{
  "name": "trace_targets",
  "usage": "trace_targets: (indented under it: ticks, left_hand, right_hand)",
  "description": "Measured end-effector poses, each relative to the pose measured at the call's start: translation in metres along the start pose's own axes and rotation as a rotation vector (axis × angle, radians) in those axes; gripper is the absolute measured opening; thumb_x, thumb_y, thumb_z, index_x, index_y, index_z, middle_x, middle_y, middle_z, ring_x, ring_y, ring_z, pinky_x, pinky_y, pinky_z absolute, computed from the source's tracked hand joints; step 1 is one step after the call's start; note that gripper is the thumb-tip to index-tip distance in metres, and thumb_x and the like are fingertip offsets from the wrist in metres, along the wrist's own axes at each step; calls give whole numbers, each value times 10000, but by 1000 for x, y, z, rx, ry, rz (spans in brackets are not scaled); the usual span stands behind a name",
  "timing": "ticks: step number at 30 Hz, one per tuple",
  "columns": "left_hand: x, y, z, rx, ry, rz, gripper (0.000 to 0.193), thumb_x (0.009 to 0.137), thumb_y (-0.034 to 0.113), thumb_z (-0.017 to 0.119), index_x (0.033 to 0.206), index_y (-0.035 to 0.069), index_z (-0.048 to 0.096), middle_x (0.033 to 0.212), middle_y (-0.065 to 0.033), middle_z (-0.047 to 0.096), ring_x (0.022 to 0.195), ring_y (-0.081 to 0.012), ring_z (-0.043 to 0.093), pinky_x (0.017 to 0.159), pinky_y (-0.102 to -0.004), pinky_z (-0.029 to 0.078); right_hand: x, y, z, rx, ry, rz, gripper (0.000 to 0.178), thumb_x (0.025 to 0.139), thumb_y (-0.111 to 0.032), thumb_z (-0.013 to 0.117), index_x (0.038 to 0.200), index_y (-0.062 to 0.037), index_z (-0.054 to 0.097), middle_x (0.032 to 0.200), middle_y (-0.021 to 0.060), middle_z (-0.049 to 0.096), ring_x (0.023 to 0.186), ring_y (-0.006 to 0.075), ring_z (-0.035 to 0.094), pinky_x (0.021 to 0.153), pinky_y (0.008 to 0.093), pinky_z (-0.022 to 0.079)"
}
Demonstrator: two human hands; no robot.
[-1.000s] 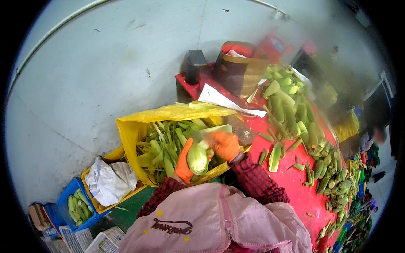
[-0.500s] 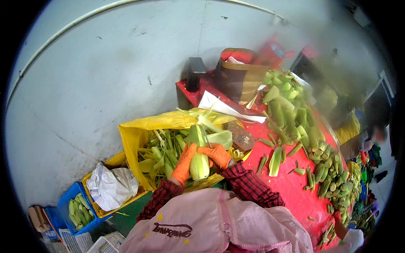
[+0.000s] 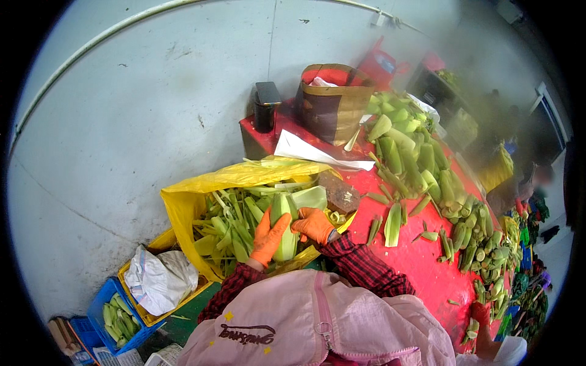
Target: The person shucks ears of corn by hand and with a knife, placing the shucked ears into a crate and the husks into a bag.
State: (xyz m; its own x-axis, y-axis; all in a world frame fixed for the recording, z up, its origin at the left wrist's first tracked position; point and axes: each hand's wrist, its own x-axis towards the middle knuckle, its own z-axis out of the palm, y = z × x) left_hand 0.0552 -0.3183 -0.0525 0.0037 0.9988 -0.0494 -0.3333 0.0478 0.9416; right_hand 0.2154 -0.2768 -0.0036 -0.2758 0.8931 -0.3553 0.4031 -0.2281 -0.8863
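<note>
Grey concrete floor (image 3: 140,122) fills most of what I see from up here, scuffed and marked, with a pale seam curving across its upper part. To my right runs a long red table (image 3: 421,262), its top bare in the near stretch and crowded farther along with a heap of green corn ears (image 3: 415,152) and loose husk pieces. At the table's far end I can make out a brown paper bag (image 3: 334,100) standing upright, a dark box (image 3: 267,104) just beside it, and a white sheet of paper (image 3: 311,152) lying flat in front of the bag.

Between the floor and the table edge sits a yellow sack (image 3: 183,201), open at the top and full of stripped green husks (image 3: 229,229). Both my hands wear orange gloves. My left hand (image 3: 268,239) is wrapped around the corn ear (image 3: 284,235), which stands nearly upright over the sack's mouth; my right hand (image 3: 314,224) is closed on the ear's upper right side, fingers curled over a husk leaf.

Lower left, a yellow crate (image 3: 141,305) holds a crumpled white bag (image 3: 160,280), and a blue crate (image 3: 97,314) next to it holds a few more ears. The far right is hazy.
</note>
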Motion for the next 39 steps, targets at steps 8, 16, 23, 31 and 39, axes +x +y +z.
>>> trace_targets:
  ticks: [8, 16, 23, 31, 39]
  left_hand:
    - [0, -9, -16, -130, -136, -106, 633, 922, 392, 685, 1419, 66, 467, 1214, -25, 592, 1052, -132, 547, 918, -284, 451]
    - [10, -3, -9, 407, 151, 85, 805, 909, 372, 693, 1530, 61, 286, 1227, -118, 588, 1099, -183, 555, 950, -304, 445]
    - [21, 2, 11, 20, 153, 46, 812, 895, 371, 716, 1500, 69, 266, 1231, -99, 574, 1067, -191, 564, 927, -315, 451]
    - [55, -22, -60, -616, 427, -121, 756, 849, 651, 636, 1289, 52, 501, 1105, -128, 656, 972, -252, 630, 867, -433, 512]
    - [39, 27, -26, -367, 120, 20, 648, 988, 534, 470, 1410, 44, 441, 1159, -214, 666, 996, -299, 671, 883, -393, 502]
  right_hand:
    - [4, 12, 7, 366, 70, 67, 133, 761, -105, 626, 819, 15, 628, 635, 93, 607, 437, 182, 555, 435, 316, 444]
    - [6, 23, 17, 527, 180, 163, 149, 767, -112, 620, 832, 22, 612, 635, 113, 592, 453, 241, 564, 440, 355, 463]
    - [-13, 0, 31, 610, 87, 18, 195, 751, -101, 620, 903, 21, 614, 746, 125, 641, 471, 232, 581, 460, 333, 510]
    - [-29, 9, 6, 773, 182, -50, 133, 736, -98, 652, 758, 25, 606, 638, 120, 596, 443, 239, 548, 434, 357, 483]
    - [-2, 34, -39, 63, 395, 22, 648, 850, -468, 682, 1288, 1, 589, 1079, 136, 678, 635, 189, 662, 539, 315, 544]
